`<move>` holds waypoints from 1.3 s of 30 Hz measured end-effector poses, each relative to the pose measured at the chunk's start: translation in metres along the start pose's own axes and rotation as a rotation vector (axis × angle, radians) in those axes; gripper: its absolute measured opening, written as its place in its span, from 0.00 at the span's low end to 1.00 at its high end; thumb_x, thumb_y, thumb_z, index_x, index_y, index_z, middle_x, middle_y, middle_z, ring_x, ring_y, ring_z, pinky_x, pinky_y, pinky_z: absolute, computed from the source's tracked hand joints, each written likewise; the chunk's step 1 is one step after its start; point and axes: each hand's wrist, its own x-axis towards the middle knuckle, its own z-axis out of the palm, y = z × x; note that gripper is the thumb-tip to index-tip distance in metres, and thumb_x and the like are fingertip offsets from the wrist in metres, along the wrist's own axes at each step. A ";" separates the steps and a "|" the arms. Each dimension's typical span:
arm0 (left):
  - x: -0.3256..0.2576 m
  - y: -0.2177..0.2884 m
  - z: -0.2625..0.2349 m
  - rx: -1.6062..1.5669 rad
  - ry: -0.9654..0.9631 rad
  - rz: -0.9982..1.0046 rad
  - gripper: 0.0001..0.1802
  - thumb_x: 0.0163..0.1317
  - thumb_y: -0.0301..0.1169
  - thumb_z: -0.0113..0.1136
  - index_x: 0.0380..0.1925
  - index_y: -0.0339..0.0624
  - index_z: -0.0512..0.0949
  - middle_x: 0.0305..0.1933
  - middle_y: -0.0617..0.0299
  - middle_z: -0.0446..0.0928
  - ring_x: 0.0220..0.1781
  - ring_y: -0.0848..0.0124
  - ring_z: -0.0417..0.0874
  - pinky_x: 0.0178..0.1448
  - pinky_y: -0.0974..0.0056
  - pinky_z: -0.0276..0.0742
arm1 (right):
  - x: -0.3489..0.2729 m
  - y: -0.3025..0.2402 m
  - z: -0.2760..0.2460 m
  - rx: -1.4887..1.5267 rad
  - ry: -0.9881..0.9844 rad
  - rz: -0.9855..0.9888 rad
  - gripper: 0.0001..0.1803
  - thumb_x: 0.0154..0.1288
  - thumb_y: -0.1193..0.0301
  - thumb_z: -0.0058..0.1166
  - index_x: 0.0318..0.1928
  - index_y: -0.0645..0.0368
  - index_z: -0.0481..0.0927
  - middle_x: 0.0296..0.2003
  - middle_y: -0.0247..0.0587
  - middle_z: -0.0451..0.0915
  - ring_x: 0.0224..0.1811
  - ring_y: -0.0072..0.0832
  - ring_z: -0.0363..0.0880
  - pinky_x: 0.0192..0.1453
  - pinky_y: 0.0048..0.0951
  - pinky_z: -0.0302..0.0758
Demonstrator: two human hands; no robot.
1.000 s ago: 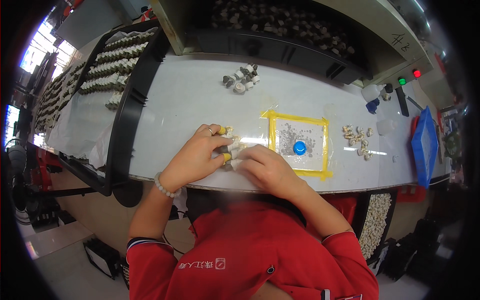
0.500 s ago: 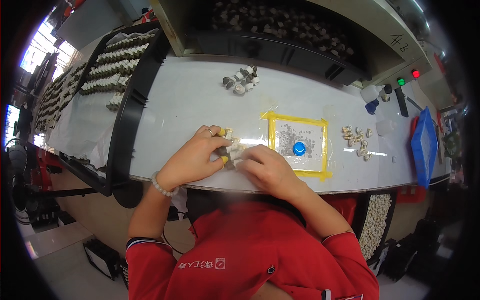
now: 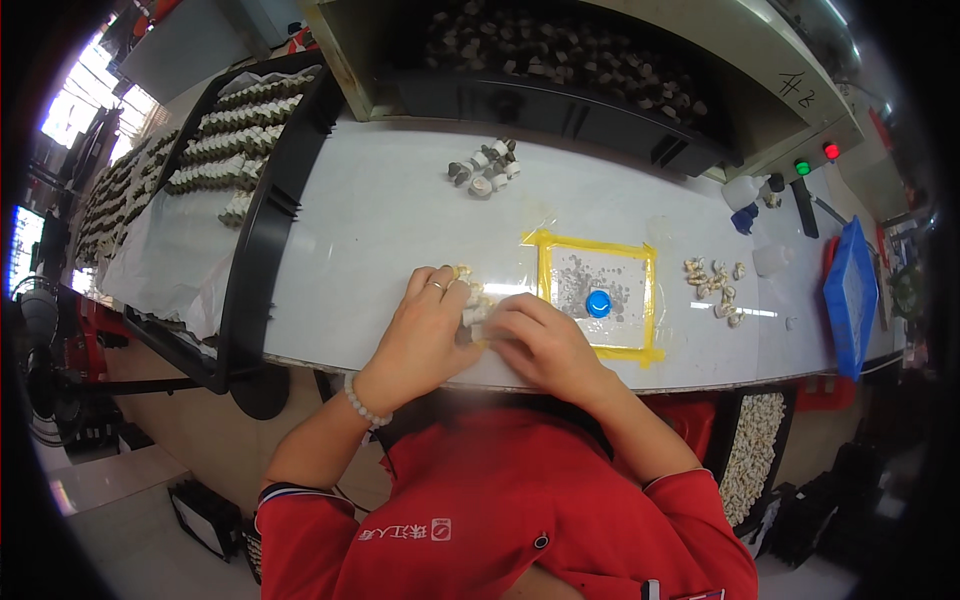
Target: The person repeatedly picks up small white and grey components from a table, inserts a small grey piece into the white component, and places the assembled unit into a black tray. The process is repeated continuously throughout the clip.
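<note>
My left hand (image 3: pixel 428 325) wears a ring and a bead bracelet, with yellow covers on some fingertips. Its fingers close around the left side of a short row of small white and grey parts (image 3: pixel 475 308) on the white tabletop. At the right side of that row is my right hand (image 3: pixel 545 345), fingers curled in and partly smeared by motion. Whatever lies under its fingertips is hidden. Right of the hands, a round blue piece (image 3: pixel 598 304) lies within a yellow tape frame (image 3: pixel 545 270), over a patch of grey dots.
Loose grey-and-white parts (image 3: pixel 484 166) lie toward the back, and cream-coloured ones (image 3: pixel 722 285) to the right. A black tray (image 3: pixel 250 265) holds rows of parts on the left. At the back is a dark bin (image 3: pixel 560 115) full of parts. A blue tray (image 3: pixel 848 300) stands far right.
My left hand has shifted a little right and turned, its fingers drawn closer together over the row of parts. My right hand stays almost in place.
</note>
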 end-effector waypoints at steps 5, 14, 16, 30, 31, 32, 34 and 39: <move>-0.003 -0.005 0.005 -0.055 0.017 -0.003 0.27 0.35 0.29 0.65 0.42 0.36 0.72 0.46 0.47 0.70 0.50 0.49 0.68 0.57 0.52 0.66 | -0.022 -0.001 -0.011 -0.091 -0.010 0.025 0.13 0.51 0.78 0.62 0.39 0.60 0.76 0.36 0.44 0.77 0.37 0.40 0.77 0.40 0.33 0.75; -0.014 -0.011 -0.076 -0.018 0.404 0.031 0.29 0.35 0.30 0.70 0.41 0.37 0.70 0.46 0.50 0.69 0.49 0.54 0.71 0.54 0.57 0.69 | -0.051 -0.002 -0.007 0.030 0.114 0.074 0.12 0.50 0.81 0.59 0.38 0.61 0.77 0.35 0.45 0.78 0.35 0.42 0.77 0.38 0.35 0.74; -0.028 -0.030 -0.128 0.009 0.512 -0.155 0.30 0.33 0.30 0.71 0.40 0.37 0.69 0.45 0.51 0.70 0.47 0.57 0.73 0.54 0.60 0.69 | -0.049 -0.001 -0.008 0.008 0.073 0.031 0.13 0.50 0.81 0.60 0.39 0.62 0.76 0.35 0.46 0.78 0.36 0.41 0.77 0.39 0.34 0.74; -0.022 -0.221 -0.221 0.294 0.361 -0.722 0.27 0.36 0.44 0.70 0.29 0.35 0.72 0.32 0.50 0.77 0.36 0.61 0.77 0.41 0.61 0.73 | -0.045 -0.004 -0.007 0.015 0.085 0.066 0.13 0.51 0.81 0.60 0.39 0.63 0.77 0.34 0.47 0.78 0.36 0.41 0.77 0.39 0.33 0.74; -0.021 -0.224 -0.221 0.275 0.347 -0.718 0.27 0.36 0.43 0.70 0.29 0.34 0.73 0.32 0.50 0.77 0.36 0.61 0.77 0.42 0.61 0.73 | -0.045 -0.004 -0.006 0.014 0.092 0.065 0.13 0.51 0.81 0.59 0.39 0.62 0.77 0.34 0.46 0.78 0.35 0.41 0.77 0.39 0.34 0.74; -0.023 -0.226 -0.221 0.275 0.347 -0.697 0.27 0.37 0.44 0.70 0.31 0.34 0.73 0.32 0.50 0.77 0.37 0.61 0.78 0.42 0.62 0.73 | -0.045 -0.003 -0.006 0.018 0.096 0.064 0.13 0.51 0.81 0.59 0.39 0.62 0.77 0.34 0.46 0.78 0.35 0.41 0.77 0.38 0.34 0.74; -0.028 -0.232 -0.222 0.275 0.349 -0.654 0.28 0.39 0.44 0.71 0.33 0.33 0.75 0.33 0.50 0.78 0.38 0.61 0.78 0.43 0.62 0.73 | -0.045 -0.002 -0.006 0.022 0.091 0.062 0.13 0.51 0.81 0.58 0.39 0.61 0.78 0.34 0.46 0.78 0.35 0.42 0.77 0.38 0.35 0.74; -0.022 -0.220 -0.218 0.123 0.314 -0.667 0.22 0.53 0.43 0.64 0.37 0.35 0.75 0.39 0.51 0.79 0.45 0.59 0.78 0.49 0.60 0.72 | -0.046 0.001 -0.008 0.025 0.074 0.074 0.13 0.52 0.80 0.57 0.40 0.60 0.78 0.35 0.46 0.78 0.37 0.42 0.77 0.41 0.36 0.73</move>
